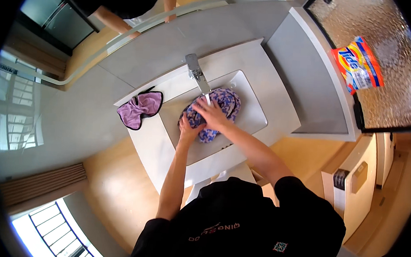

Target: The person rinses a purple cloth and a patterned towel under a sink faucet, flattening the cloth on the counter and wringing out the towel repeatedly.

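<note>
A wet-looking bundle of purple-and-blue patterned cloth (228,101) lies in the white sink (253,110) under the chrome faucet (197,74). A thin white stream of water seems to fall from the spout onto it. My left hand (189,129) grips the near left part of the bundle, thumb on one side and fingers on the other. Across the middle of the cloth, just below the spout, my right hand (212,116) rests with its fingers spread. What lies beneath my palms is hidden.
A pink cloth with black edging (141,109) sits on the counter (150,146) left of the sink. On the right, an orange detergent packet (358,66) lies on a textured glass surface (389,50). A mirror runs along the wall behind the faucet.
</note>
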Demonstrator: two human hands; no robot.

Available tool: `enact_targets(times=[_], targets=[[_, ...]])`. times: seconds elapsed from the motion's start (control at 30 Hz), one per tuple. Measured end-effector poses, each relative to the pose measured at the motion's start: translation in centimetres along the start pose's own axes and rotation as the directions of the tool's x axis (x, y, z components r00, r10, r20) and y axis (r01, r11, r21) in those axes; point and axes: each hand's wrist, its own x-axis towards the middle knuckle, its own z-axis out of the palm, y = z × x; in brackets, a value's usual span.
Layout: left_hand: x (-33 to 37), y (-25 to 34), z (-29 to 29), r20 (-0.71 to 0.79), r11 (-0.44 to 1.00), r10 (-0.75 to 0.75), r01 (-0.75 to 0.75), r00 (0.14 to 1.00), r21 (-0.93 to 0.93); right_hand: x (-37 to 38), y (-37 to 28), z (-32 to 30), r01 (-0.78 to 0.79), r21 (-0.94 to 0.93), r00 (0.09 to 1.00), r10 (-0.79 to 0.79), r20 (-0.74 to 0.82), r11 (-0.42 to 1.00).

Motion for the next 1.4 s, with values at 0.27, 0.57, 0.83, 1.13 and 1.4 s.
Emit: enact_targets(times=[0.27, 0.57, 0.83, 1.13, 1.4], targets=[[2.8, 7.5, 0.7, -0.028, 0.950, -0.173, 0.174, 0.985, 0.259, -0.3, 3.2, 2.0, -0.129, 0.166, 0.984, 0.105, 0.146, 0.978], [1.0, 13.1, 3.2, -0.286, 0.683, -0.119, -0.131, 0.951, -0.719, -0.9, 10.8, 0.3, 0.099, 0.542, 0.994, -0.064, -0.084, 0.835], [3.7, 14.8, 5.4, -0.228, 0.899, -0.275, 0.166, 0.934, -0.405, 0.5, 8.5, 1.1, -0.078, 0.519, 0.976, 0.172, -0.135, 0.851], [4.6, 14.4, 5.2, -0.202, 0.466, -0.556, 0.102, 0.806, -0.879, -4.2, 7.7, 0.3, 0.026, 0.607, 0.961, 0.147, -0.235, 0.795], [-0.8, 19.2, -2.9, -0.168, 0.147, -0.427, -0.114, 0.888, -0.982, -4.3, 3.5, -3.2, -0.058, 0.467, 0.854, 0.286, -0.434, 0.882]])
